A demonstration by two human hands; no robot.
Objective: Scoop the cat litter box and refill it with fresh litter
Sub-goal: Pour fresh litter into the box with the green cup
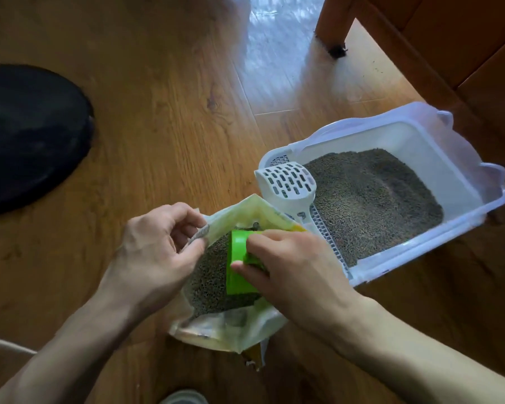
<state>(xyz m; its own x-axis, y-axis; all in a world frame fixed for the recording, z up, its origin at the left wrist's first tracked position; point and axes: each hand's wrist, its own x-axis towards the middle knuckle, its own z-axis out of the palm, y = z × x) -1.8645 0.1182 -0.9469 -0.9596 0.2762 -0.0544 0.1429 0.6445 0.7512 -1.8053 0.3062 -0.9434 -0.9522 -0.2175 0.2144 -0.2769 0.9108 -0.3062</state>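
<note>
Beside the litter box (461,158), left of it, a soft bag (216,330) of loose pellets sags open. Left hand (155,252) pinches its floppy rim; right hand (286,263) grips a stiff, light green cup (239,266) inside, best held by its wall.

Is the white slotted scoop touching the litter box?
Touching. The head view shows the white slotted scoop propped on the near-left rim of the litter box, its handle lying against the ribbed inner ledge.

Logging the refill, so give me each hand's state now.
Left hand: pinching the litter bag rim.
Right hand: gripping the green cup.
</note>
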